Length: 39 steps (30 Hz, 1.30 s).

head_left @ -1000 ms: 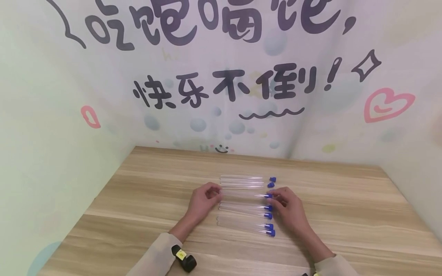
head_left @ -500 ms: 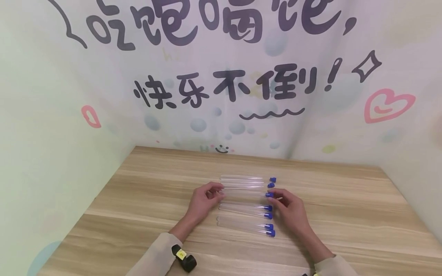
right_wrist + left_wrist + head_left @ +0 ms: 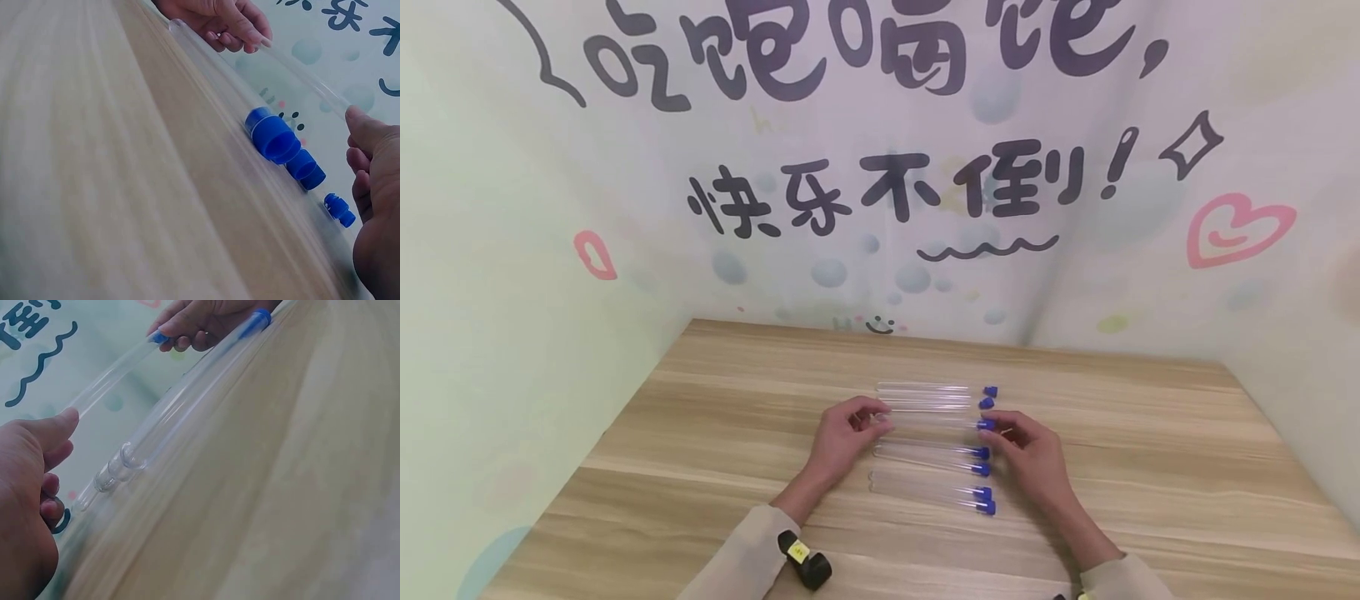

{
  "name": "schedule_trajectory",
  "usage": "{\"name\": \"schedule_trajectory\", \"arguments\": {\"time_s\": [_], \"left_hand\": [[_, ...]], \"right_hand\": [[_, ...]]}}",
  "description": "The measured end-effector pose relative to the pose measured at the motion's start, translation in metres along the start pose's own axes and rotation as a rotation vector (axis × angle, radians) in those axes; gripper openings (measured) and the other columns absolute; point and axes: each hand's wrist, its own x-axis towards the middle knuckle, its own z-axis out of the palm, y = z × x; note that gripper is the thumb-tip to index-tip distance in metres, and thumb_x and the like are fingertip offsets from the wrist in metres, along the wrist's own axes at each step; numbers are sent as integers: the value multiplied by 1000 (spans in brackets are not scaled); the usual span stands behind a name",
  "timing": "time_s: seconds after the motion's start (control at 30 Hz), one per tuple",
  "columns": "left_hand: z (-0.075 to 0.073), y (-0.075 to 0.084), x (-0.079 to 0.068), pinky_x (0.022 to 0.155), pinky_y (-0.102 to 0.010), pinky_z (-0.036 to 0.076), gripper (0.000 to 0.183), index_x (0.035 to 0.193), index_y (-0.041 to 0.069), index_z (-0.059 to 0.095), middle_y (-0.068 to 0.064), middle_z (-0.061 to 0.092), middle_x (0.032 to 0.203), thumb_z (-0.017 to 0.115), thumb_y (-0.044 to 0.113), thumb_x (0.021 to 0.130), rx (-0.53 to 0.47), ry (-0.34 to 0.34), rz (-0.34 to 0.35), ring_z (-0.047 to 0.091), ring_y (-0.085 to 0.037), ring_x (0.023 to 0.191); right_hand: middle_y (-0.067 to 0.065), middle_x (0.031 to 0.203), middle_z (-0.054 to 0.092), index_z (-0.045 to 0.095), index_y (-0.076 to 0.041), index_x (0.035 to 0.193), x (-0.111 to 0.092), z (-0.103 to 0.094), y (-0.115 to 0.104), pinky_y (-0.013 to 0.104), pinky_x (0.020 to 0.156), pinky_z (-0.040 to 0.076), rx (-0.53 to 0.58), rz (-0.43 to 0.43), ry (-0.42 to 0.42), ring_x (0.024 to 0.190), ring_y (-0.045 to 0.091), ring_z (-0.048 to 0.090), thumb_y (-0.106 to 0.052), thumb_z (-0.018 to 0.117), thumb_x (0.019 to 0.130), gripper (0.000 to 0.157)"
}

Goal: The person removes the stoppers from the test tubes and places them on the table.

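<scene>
In the head view, my left hand (image 3: pixel 844 433) pinches the left end of a clear test tube (image 3: pixel 931 423) between thumb and forefinger. My right hand (image 3: pixel 1032 454) pinches the blue cap (image 3: pixel 986 424) at the tube's right end. In the left wrist view, the held tube (image 3: pixel 115 379) hangs above the table, spanning both hands. Nearer my body lie several capped test tubes (image 3: pixel 925 448), their blue caps pointing right. Beyond the held tube lie several uncapped tubes (image 3: pixel 923 397), side by side. How deep the held cap sits is hidden by the right fingers.
Two loose blue caps (image 3: pixel 991 391) lie right of the uncapped tubes, close to my right fingertips. The wood-grain table (image 3: pixel 700 417) ends at the back against a printed wall cloth (image 3: pixel 880 275) with writing. Black wrist cameras (image 3: pixel 805 560) sit at my cuffs.
My left fingers have shifted slightly right at the tube's end. The right hand has come in around the cap, and the held tube has moved a little. The tubes on the table stay put.
</scene>
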Motion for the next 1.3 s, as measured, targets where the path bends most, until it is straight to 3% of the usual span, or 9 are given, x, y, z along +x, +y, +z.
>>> {"name": "schedule_trajectory", "arguments": {"time_s": [0.2,0.5,0.93,1.17,1.3], "left_hand": [[1,0,0,52,-21,37,19,93,22,73,6,54,67,80,15,78,3,-4,-7,45,-10,60],[1,3,-3,50,-21,36,19,93,13,73,6,53,63,80,22,77,19,-13,5,45,-10,58],[4,7,-4,51,-19,35,15,88,11,75,4,60,65,82,12,75,-31,22,42,45,-10,57],[0,33,-7,51,-18,35,15,89,-2,73,-6,60,64,79,1,76,-42,19,67,43,-11,57],[2,22,-5,51,-18,35,16,89,-1,73,-6,61,65,80,5,75,-48,28,61,43,-11,57]], "right_hand": [[-4,95,68,71,-20,105,-1,0,0,21,71,50,-18,34,35,86,15,61,-28,75,83,24],[-6,96,70,72,-19,101,-3,1,-3,19,72,49,-44,73,73,85,14,62,-31,76,82,23],[-8,87,72,75,-18,95,-5,3,-8,19,66,49,-57,30,167,78,11,65,-28,78,80,19],[-8,89,72,75,-19,96,-6,2,-10,18,68,49,-56,45,183,78,12,65,-30,78,80,20],[-8,89,72,75,-19,96,-6,3,-12,18,67,49,-58,48,186,78,12,65,-30,78,79,20]]}}
